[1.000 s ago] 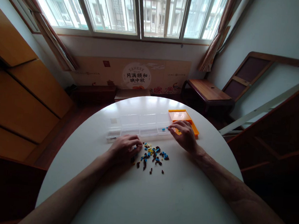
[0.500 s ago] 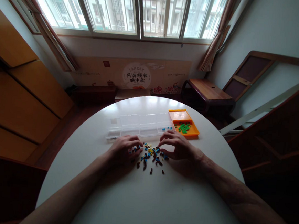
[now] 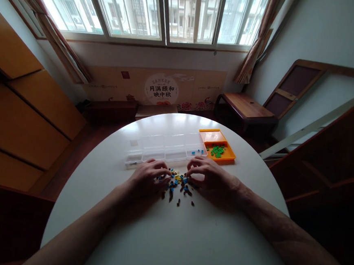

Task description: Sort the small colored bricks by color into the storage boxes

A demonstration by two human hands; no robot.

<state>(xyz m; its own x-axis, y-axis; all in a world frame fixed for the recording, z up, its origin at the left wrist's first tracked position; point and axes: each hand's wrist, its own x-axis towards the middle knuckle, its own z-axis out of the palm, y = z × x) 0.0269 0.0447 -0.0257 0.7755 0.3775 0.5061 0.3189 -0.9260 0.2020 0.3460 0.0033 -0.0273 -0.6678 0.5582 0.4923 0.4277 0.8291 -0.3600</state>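
A pile of small blue, yellow and dark brown pieces point(image 3: 177, 185) lies on the round white table point(image 3: 169, 234). My left hand point(image 3: 147, 177) rests at the pile's left edge, fingers curled down onto the pieces. My right hand point(image 3: 212, 178) sits at the pile's right edge, fingertips pinched together over the pieces. What either hand holds is too small to make out. Just behind the pile stands a clear compartment box point(image 3: 163, 147) with a few blue pieces in its right cell. An orange tray point(image 3: 224, 156) to its right holds green pieces point(image 3: 216, 151).
A low wooden table point(image 3: 246, 107) and a leaning wooden frame point(image 3: 303, 83) stand beyond the table at right. Wooden cabinets point(image 3: 22, 112) line the left. Windows point(image 3: 162, 11) fill the far wall. Bare tabletop stretches toward me.
My right hand drew back from the clear box's right cell to the right side of the pile and its fingers closed down there. My left hand stayed at the pile, shifting slightly.
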